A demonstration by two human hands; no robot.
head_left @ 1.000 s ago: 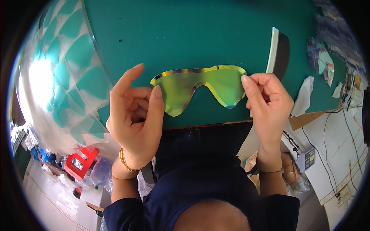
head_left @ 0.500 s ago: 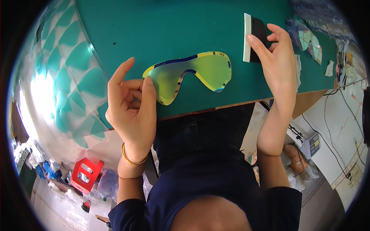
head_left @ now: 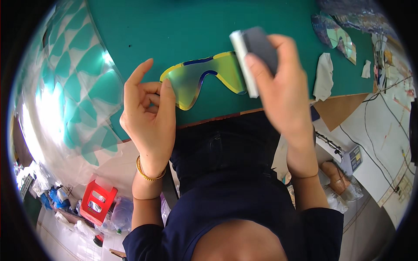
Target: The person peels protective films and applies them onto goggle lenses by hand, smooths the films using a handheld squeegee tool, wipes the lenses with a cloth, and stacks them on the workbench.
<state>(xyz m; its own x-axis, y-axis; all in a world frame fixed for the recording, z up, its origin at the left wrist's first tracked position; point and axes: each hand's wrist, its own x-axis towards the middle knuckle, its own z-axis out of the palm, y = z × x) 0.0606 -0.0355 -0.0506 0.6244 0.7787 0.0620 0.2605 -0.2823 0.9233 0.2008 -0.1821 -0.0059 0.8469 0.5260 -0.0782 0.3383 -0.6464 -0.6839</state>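
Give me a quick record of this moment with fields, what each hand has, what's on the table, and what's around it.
left hand: left hand pinches the left end of the goggle lens with its fingers
right hand: right hand grips a dark block with a white edge over the lens's right end
surface: green table
nearby: white cloth, more lenses, clear plastic sheet at left

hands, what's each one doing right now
Left hand: pinching the goggle lens at its end.
Right hand: closed around a grey block.
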